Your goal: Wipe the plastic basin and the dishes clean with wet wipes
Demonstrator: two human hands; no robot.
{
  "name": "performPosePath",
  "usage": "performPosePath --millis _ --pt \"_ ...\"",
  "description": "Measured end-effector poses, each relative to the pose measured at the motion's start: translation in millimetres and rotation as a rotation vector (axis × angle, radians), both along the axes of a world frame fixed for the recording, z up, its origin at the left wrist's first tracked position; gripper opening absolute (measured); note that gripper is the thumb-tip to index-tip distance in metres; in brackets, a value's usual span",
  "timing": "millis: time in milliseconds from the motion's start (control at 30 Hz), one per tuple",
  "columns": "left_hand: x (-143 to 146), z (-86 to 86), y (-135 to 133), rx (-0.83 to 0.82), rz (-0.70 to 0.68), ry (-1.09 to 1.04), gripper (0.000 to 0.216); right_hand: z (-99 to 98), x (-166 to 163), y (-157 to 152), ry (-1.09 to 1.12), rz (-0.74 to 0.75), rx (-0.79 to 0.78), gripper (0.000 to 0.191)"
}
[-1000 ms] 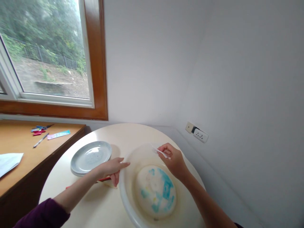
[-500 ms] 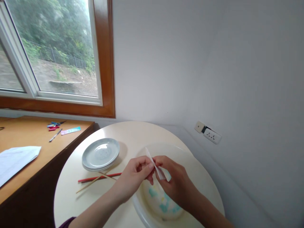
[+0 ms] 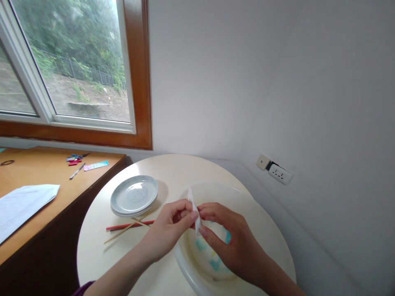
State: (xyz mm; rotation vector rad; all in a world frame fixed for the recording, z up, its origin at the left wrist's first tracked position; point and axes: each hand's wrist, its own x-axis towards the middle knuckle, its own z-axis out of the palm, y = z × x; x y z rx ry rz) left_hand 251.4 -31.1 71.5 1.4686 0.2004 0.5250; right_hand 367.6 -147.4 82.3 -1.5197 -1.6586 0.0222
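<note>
A small, thin white sheet [image 3: 197,224], tissue-like and folded or creased, stands upright between my two hands. My left hand [image 3: 175,226] pinches it from the left, with the thumb on the near face and the fingers curled behind. From the right, the thumb and fingertips of my right hand [image 3: 230,234] close on the sheet's edge. Whether anything is wrapped inside I cannot tell. Below both hands sits a wide white basin [image 3: 188,271] with teal and yellow patches on its bottom, partly covered by my right hand and forearm.
Stacked grey plates [image 3: 134,195] are at the left of the round white table [image 3: 98,263]. Red and wooden chopsticks [image 3: 123,233] lie crossed before them. A wooden desk [image 3: 68,193] on the left bears papers [image 3: 24,205], a pen [image 3: 77,171] and scissors. A wall socket [image 3: 280,174] is at right.
The sheet has turned to a more edge-on, narrower shape between my fingers. My right hand's fingers have straightened somewhat. The whole view has shifted slightly.
</note>
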Motion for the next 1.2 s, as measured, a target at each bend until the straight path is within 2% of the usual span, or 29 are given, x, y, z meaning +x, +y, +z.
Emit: performPosePath --millis 200,333,467,667,867,967,1067,1200 --pt "-0.8 1.0 -2.7 0.126 0.034 0.003 0.029 4.6 -6.3 4.9 0.193 0.017 -0.081 0.004" --pt "-4.3 -1.7 -1.4 0.225 0.037 0.026 0.030 6.9 -7.3 4.3 0.269 0.072 -0.142 0.008" --pt "-8.2 -2.1 -1.6 0.234 0.030 0.061 0.028 8.6 -7.3 3.3 0.287 0.113 -0.181 0.012" --pt "-11.1 1.0 -1.8 0.257 0.036 0.063 0.031 9.5 -8.1 3.8 0.193 0.081 -0.143 0.011" --pt "-9.3 -4.5 -3.9 0.366 0.104 0.041 0.022 -3.6 -12.0 5.3 -0.049 -0.031 -0.041 0.013" --pt "-7.8 -5.2 -2.8 0.403 0.140 0.027 0.021 -6.3 -12.8 5.7 -0.094 -0.078 -0.024 0.016" --pt "-10.1 -3.6 6.3 0.289 0.126 0.005 0.021 -0.6 -4.4 4.5 0.054 -0.078 -0.104 0.015" --pt "-17.1 -2.6 24.5 -0.122 -0.001 0.003 0.024 6.1 17.5 1.3 0.461 -0.093 -0.204 0.015"
